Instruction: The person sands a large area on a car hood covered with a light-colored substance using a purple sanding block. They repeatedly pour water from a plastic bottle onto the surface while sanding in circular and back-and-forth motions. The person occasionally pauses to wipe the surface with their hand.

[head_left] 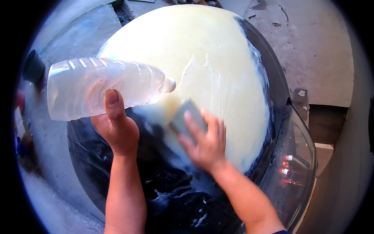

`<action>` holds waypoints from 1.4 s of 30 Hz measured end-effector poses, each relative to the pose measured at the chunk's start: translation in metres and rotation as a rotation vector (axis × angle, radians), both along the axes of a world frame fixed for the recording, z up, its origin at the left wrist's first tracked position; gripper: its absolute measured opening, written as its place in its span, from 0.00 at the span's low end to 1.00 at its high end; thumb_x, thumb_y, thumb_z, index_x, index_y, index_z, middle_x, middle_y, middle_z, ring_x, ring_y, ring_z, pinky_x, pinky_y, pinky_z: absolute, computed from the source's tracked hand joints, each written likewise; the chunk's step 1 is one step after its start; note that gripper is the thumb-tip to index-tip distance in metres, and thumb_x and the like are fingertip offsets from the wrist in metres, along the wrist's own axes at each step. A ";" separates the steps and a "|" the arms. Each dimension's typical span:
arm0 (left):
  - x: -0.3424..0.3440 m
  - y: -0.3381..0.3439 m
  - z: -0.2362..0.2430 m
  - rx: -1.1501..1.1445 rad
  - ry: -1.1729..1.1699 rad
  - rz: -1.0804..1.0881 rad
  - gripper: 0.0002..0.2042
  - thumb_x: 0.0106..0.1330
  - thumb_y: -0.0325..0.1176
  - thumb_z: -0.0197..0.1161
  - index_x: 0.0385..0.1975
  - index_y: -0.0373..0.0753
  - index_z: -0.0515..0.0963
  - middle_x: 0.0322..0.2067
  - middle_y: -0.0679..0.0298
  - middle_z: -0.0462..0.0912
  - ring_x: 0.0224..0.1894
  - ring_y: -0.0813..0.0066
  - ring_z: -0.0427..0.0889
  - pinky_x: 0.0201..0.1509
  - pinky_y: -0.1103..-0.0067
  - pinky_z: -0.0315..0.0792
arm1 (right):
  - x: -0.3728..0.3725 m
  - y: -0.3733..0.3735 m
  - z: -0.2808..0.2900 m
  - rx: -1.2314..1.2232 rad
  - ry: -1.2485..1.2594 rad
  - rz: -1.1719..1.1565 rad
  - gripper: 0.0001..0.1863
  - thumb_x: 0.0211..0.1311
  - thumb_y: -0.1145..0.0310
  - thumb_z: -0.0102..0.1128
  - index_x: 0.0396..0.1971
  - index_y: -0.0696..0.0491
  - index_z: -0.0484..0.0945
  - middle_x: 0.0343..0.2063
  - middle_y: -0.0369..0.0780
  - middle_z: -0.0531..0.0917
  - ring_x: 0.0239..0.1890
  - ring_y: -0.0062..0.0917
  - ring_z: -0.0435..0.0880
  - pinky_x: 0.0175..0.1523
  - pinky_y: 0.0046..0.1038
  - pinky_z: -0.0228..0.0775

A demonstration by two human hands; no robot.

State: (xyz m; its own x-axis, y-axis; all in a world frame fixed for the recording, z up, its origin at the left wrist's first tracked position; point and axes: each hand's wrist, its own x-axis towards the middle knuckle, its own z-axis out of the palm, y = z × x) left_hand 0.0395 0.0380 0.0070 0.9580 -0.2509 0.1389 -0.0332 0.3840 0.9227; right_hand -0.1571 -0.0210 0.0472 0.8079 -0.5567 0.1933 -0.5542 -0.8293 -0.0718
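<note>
My left hand [116, 130] grips a clear plastic bottle [97, 86], tipped on its side with the open neck pointing right over a curved car panel [163, 195]. My right hand [205, 142] presses a flat grey sanding pad [183, 117] against that panel, just below the bottle's mouth. The panel is dark and wet near me, and a large pale yellow filler patch [202, 58] covers its far part. White watery streaks run over the dark surface around my wrists.
A clear headlight [298, 171] with red parts inside sits at the panel's right edge. Bare concrete floor [319, 46] lies beyond and to the left. A dark round object [33, 68] stands at the far left.
</note>
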 end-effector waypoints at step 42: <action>-0.008 -0.010 0.008 0.021 -0.033 -0.176 0.22 0.69 0.49 0.55 0.48 0.33 0.74 0.38 0.66 0.76 0.38 0.81 0.70 0.43 0.84 0.62 | -0.037 -0.183 0.005 -0.146 -0.023 -0.624 0.27 0.61 0.49 0.58 0.59 0.41 0.75 0.55 0.48 0.70 0.58 0.43 0.67 0.61 0.44 0.60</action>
State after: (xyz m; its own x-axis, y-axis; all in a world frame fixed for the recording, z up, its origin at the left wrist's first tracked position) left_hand 0.0311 0.0283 0.0150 0.8941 -0.4174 0.1622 0.0027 0.3673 0.9301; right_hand -0.1941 -0.2036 0.0523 0.3351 -0.8877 0.3159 -0.9355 -0.3533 -0.0004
